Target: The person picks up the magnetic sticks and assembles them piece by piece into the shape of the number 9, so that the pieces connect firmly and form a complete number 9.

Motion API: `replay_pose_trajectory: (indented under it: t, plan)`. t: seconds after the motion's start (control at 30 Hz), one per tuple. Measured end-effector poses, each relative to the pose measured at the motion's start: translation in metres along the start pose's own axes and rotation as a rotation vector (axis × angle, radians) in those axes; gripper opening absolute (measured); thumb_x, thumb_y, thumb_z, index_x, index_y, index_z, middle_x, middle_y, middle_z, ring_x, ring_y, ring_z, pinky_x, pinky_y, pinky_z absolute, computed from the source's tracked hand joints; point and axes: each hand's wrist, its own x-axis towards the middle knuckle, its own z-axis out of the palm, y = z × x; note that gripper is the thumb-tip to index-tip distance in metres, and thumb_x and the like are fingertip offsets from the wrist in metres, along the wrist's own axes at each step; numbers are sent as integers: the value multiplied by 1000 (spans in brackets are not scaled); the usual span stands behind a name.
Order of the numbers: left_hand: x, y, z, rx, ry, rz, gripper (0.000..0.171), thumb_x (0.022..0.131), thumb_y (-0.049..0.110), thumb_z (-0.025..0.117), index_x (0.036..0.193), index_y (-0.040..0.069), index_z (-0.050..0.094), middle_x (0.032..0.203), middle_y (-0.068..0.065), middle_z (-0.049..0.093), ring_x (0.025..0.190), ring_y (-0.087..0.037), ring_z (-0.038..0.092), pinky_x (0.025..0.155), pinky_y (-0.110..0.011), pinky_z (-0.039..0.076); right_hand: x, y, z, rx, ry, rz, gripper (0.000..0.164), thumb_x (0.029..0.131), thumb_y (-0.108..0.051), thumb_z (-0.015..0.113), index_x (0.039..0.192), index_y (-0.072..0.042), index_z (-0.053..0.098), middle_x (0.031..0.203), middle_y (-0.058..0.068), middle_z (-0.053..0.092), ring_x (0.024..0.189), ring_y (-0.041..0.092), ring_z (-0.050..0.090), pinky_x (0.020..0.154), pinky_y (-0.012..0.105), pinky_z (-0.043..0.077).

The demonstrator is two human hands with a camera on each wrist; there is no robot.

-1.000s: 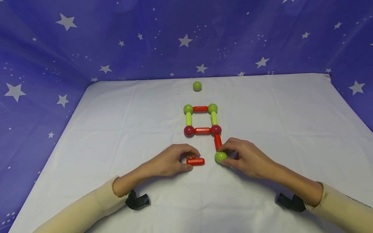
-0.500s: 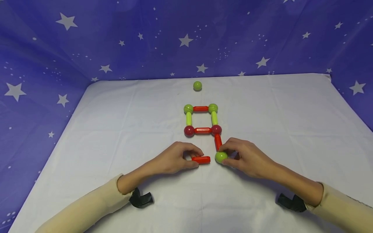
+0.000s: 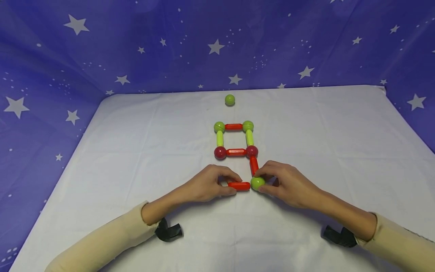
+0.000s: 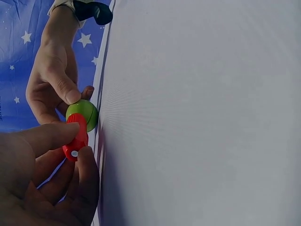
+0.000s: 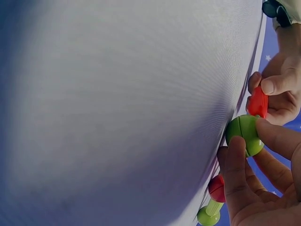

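Between thumb and fingers my left hand [image 3: 207,184] pinches a short red magnetic rod [image 3: 239,186]. The rod's right end is right at a green ball [image 3: 257,183], which my right hand [image 3: 290,184] grips from the right. A second red rod [image 3: 254,166] runs from this ball up to a dark red ball [image 3: 252,151], the near right corner of a square of balls and rods. In the left wrist view the held red rod [image 4: 77,134] overlaps the green ball [image 4: 87,113]. The right wrist view has my fingers round the ball [image 5: 243,134].
The square has green balls [image 3: 219,127] at its far corners and another dark red ball [image 3: 220,152] at near left. Beyond it lies a loose green ball [image 3: 230,100]. A white cloth [image 3: 323,132] covers the table; a starry blue backdrop [image 3: 190,22] stands behind.
My left hand has moved right with the red rod, bringing its end up to the green ball. The right hand and the square have stayed in place.
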Motion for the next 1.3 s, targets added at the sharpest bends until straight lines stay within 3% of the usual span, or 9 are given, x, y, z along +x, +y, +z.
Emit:
replay_pose_trajectory:
  t: [1.3]
  plan:
    - [2,-2,1,0,26,-8,26,86,9,77,112,10,73,94,8,67,84,-8,57,78,-26,48,0,-1,1,-3,10,-2,28,84,-11,79,111,-14,71,100,-11,63,88,7,60,75,28,54]
